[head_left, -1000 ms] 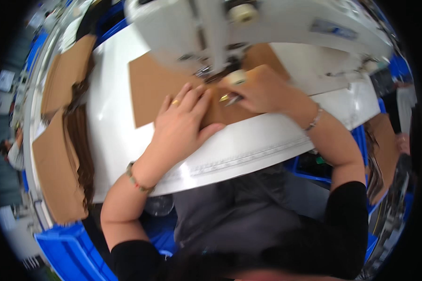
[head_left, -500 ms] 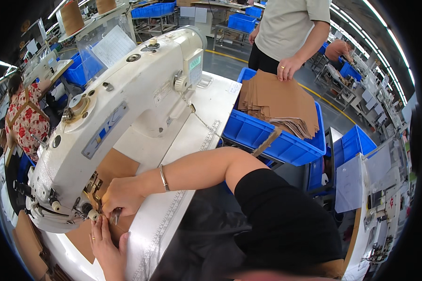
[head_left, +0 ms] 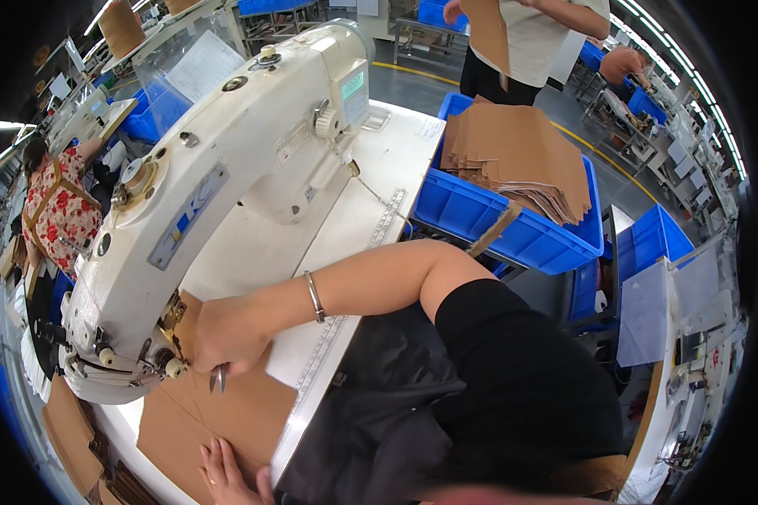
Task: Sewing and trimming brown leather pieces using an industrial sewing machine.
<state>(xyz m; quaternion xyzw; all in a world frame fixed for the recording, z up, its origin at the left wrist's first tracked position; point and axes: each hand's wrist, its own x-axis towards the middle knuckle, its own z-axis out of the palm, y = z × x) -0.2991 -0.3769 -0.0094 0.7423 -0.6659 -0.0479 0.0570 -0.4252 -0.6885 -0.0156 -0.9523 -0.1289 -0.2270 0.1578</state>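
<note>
My right hand (head_left: pixel 227 337) is closed around small metal snips (head_left: pixel 218 379), blades pointing down, beside the needle and presser area (head_left: pixel 173 335) of a white industrial sewing machine (head_left: pixel 261 109). Under it a brown panel (head_left: pixel 177 421) with a line across it lies on the white table (head_left: pixel 396 143) and extends toward the lower edge. My left hand (head_left: pixel 226 471) rests on that panel near the lower edge, fingers apart, partly cut off by the picture's edge.
A blue bin (head_left: pixel 514 236) of stacked brown pieces (head_left: pixel 518 160) stands right of the machine; a co-worker (head_left: pixel 547 59) behind it holds a brown piece (head_left: pixel 487 34). Another worker (head_left: pixel 63 219) sits at left. Brown piles (head_left: pixel 67 429) lie at lower left, thread cones (head_left: pixel 122 34) upper left.
Since half a second ago the panel and my left hand have moved toward the lower edge, away from the needle. My right hand stays by it. The co-worker has lifted a piece from the bin.
</note>
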